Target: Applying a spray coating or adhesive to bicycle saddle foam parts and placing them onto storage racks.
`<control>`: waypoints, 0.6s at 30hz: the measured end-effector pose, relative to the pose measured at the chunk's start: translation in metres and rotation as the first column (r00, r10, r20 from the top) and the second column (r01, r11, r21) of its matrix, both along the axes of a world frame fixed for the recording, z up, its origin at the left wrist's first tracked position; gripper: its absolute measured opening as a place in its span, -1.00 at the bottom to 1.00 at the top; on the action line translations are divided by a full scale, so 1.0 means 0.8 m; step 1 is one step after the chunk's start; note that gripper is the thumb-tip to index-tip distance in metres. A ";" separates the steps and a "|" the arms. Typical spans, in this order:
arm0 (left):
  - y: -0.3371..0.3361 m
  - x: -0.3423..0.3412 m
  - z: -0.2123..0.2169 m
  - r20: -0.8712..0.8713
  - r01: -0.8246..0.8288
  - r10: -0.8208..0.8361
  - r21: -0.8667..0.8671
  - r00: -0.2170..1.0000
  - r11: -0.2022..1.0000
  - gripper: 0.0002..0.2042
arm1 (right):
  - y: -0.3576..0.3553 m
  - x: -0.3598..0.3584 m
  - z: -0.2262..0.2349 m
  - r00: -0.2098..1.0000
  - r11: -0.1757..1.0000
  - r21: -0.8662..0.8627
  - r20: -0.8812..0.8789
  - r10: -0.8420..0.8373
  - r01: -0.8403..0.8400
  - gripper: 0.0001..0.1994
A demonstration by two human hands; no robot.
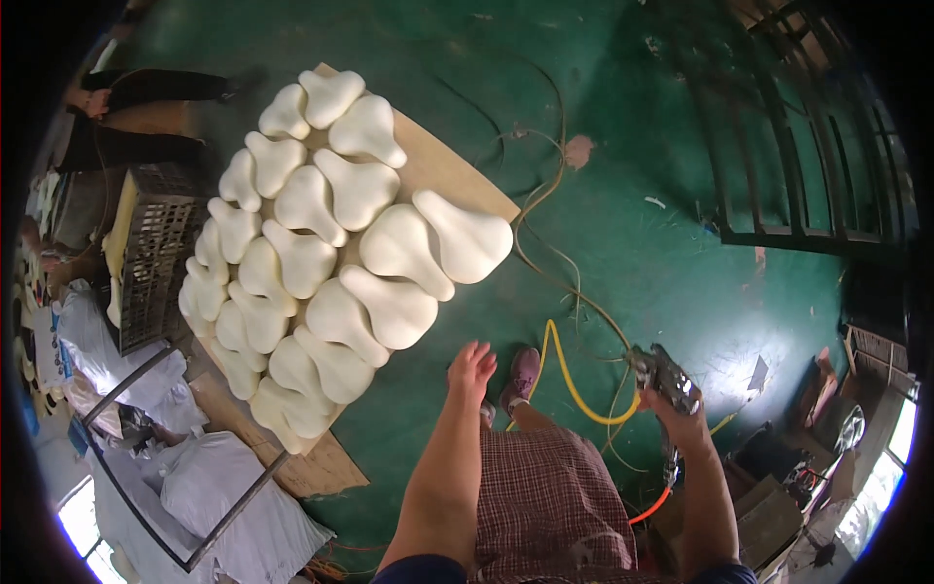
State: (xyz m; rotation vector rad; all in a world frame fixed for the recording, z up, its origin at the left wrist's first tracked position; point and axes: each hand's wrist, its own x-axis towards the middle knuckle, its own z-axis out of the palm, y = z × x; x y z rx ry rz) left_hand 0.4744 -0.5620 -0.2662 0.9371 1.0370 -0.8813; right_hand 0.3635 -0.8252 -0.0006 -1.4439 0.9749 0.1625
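My right hand [678, 419] is wrapped round a metal spray gun [667, 376], out to the right of my body. A yellow hose [574, 389] loops near the gun, and an orange hose [652, 508] runs from the lower end of its handle. Many cream bicycle saddle foam pads [396, 245], broad at one end and narrow at the other, lie close together in rows on a board [443, 165]. My left hand [471, 372] holds nothing, fingers stretched out, close to the near right pads but apart from them.
Cables [556, 185] trail over the green floor [623, 234]. A dark metal rack [798, 185] stands far right. At left are a black crate [163, 253], white sacks [224, 496] beside a bent metal bar [229, 511], and another person's legs [146, 117]. Cardboard boxes [764, 521] sit lower right.
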 end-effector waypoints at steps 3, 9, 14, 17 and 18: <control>-0.061 0.059 -0.059 -0.090 -0.344 0.335 -0.112 0.938 0.932 -0.60 | 0.010 -0.017 -0.046 0.998 0.999 0.033 -0.062 -0.024 0.026 -0.70; -0.139 0.127 -0.094 -0.051 -0.557 0.554 -0.057 0.831 0.829 -0.53 | 0.007 -0.023 -0.102 0.993 0.990 0.094 -0.071 -0.095 0.101 -0.71; -0.146 0.150 -0.089 0.019 -0.586 0.598 -0.179 0.801 0.791 -0.55 | 0.013 -0.013 -0.115 0.998 0.998 0.060 -0.056 -0.021 0.024 -0.58; -0.141 0.167 -0.090 -0.110 -0.608 0.600 -0.079 0.793 0.790 -0.54 | 0.019 -0.005 -0.119 0.997 0.996 0.084 -0.080 -0.021 0.028 -0.51; -0.139 0.164 -0.089 -0.104 -0.616 0.608 -0.073 0.787 0.785 -0.54 | 0.023 -0.002 -0.123 0.997 0.996 0.093 -0.079 -0.011 0.018 -0.51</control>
